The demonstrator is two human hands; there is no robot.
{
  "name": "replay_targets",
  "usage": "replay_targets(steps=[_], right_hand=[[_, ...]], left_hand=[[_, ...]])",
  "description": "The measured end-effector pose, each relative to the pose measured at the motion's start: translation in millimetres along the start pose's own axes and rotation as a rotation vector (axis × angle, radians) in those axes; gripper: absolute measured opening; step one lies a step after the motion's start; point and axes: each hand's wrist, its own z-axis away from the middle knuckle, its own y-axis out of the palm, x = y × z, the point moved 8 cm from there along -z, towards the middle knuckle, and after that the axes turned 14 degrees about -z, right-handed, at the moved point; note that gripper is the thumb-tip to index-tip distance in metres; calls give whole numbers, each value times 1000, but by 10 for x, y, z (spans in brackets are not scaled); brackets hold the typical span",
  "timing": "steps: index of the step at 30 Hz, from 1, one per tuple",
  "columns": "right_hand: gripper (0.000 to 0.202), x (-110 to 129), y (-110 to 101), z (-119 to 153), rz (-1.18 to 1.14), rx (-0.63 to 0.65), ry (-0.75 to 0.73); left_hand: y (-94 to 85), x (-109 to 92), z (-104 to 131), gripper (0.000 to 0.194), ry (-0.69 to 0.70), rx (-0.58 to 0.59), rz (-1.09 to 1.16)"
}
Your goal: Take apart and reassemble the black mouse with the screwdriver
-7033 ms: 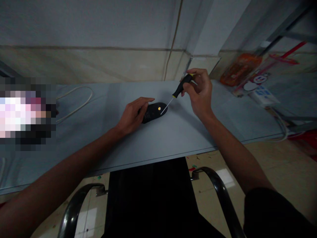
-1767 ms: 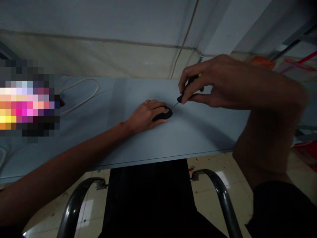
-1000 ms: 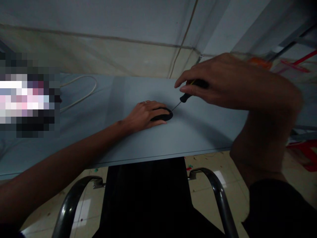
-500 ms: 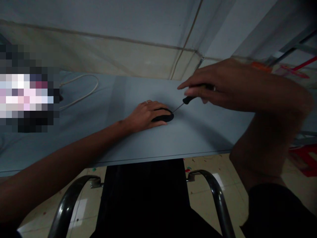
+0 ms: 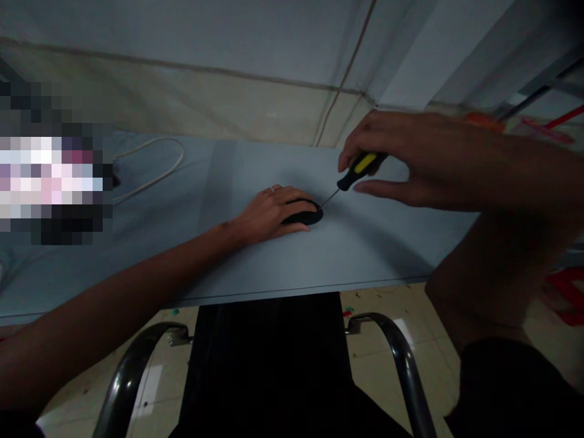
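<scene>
A black computer mouse [image 5: 298, 217] lies on the grey-blue table, held down by my left hand [image 5: 269, 213]. The fingers and thumb of that hand wrap along its two sides. In my right hand [image 5: 387, 158] is a screwdriver [image 5: 354, 172] with a black and yellow handle. Its thin shaft slants down to the left, and the tip meets the right end of the mouse. My right fingers curl over the far side of the handle, while the thumb stands a little away from it. What the tip touches exactly is too small to make out.
The table [image 5: 296, 267] runs along a tiled wall [image 5: 182, 97]. A white cable [image 5: 176, 164] loops at the left beside a blurred-out area. Black chair armrests [image 5: 401, 359] flank my lap. Red objects [image 5: 568, 292] and metal bars show at the right.
My right thumb has come away from the screwdriver handle, and the grip has turned so the yellow part shows. My left hand and the mouse stay practically in place.
</scene>
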Motion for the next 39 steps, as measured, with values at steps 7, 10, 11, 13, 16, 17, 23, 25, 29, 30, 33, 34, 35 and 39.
replay_targets(steps=[7,10,11,13,16,17,23,25,29,30,33,34,35,39], right_hand=[[22,2,3,-28,-30,-2,-28],[29,-57,-36,-21,-8,-50,27],[30,-75,-47,-13,-17,-62,46],[30,-92,-53,6,-74,-62,61],[39,-114,-56,26,-145,-69,66],[38,-133,-61,28,-139,-81,78],[18,-101,11,1,-104,-7,10],[19,-97,9,-4,-75,-13,20],[18,-91,-25,-33,-63,-49,22],[17,-94,-44,-45,-83,-67,22],[12,-72,-114,-76,-115,-102,8],[9,-54,-135,-78,-116,-100,5],[9,-36,-161,-70,-123,-104,10],[25,-122,-303,74,-287,-296,148]], left_hand=[[0,18,5,45,-16,2,30],[11,23,9,46,-24,14,50],[13,22,10,46,-25,18,48],[13,21,10,46,-29,21,41],[2,16,9,45,-25,11,30],[-2,12,8,45,-18,6,26],[-22,-7,5,43,9,-31,10],[-16,-7,6,43,11,-22,4],[-24,-2,13,43,11,-27,-7],[-29,-1,14,43,11,-32,-9],[-14,7,16,44,6,-14,-15],[-3,12,17,44,0,-2,-13],[5,15,19,44,-4,6,-7],[21,18,27,45,-10,11,-5]])
